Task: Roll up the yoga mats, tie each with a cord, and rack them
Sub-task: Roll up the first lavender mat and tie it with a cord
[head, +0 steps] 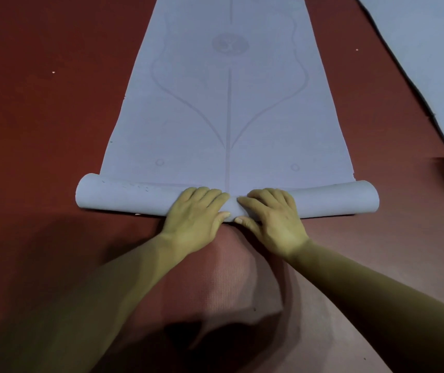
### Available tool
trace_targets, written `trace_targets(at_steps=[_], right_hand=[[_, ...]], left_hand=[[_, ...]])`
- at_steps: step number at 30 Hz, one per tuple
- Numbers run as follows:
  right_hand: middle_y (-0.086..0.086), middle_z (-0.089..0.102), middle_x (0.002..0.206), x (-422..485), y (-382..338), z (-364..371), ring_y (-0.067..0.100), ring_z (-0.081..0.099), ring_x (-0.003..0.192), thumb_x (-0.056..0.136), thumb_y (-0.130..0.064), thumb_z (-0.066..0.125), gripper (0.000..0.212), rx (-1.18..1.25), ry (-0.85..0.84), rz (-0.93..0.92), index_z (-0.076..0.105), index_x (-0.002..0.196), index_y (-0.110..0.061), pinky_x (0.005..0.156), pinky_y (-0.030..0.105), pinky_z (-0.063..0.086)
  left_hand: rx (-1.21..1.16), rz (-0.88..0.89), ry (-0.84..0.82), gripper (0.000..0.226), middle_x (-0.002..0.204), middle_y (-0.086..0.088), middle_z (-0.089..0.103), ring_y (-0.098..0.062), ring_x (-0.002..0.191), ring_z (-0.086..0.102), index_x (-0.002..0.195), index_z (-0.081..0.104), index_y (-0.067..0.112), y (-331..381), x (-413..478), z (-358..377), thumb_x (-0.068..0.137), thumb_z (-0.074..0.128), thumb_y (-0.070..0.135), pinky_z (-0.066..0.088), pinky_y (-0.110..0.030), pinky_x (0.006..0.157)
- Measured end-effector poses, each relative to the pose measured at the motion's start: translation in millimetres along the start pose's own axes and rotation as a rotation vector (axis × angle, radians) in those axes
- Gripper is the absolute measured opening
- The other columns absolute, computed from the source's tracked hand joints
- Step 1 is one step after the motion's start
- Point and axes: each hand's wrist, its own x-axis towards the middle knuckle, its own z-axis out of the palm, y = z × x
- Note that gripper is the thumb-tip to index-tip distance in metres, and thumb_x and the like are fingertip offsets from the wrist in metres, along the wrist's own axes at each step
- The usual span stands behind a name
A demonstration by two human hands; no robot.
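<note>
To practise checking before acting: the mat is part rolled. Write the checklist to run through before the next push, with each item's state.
1. Hands on roll: ok; left hand and right hand grip its middle.
2. Roll ends held: not ok; both ends are free and may loosen.
3. Mat ahead flat and bare: ok.
4. Roll square to mat: cannot tell; the wide lens bends it.
5. Second mat clear of path: ok; it lies apart, to the right.
6. Cord ready: cannot tell; none in view.
</note>
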Motion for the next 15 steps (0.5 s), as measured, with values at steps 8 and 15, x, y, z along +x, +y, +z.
trace_targets(at_steps=[8, 15], right_hand=[[-0.004, 0.067, 0.111, 15, 6, -4, 0.023, 0.061, 0.105, 0.097, -0.062, 0.046, 0.051, -0.012, -0.059, -0.005, 0.069, 0.123, -0.023, 0.099, 0.033, 0.032], [0.005, 0.066, 0.106, 18, 9, -10, 0.032, 0.061, 0.089, 0.098, -0.062, 0.041, 0.053, -0.180, -0.076, -0.097, 0.063, 0.127, -0.025, 0.086, 0.044, 0.045]], left_hand=[[0.008, 0.050, 0.064, 0.043, 0.107, -0.001, 0.068, -0.027, 0.094, 0.062, 0.118, 0.069, 0.014, -8, 7, 7, 0.098, 0.051, 0.048, 0.048, -0.040, 0.087], [-0.028, 0.053, 0.008, 0.043, 0.096, -0.002, 0.071, -0.027, 0.083, 0.063, 0.116, 0.069, 0.012, -11, 17, -1, 0.097, 0.045, 0.042, 0.044, -0.038, 0.080]])
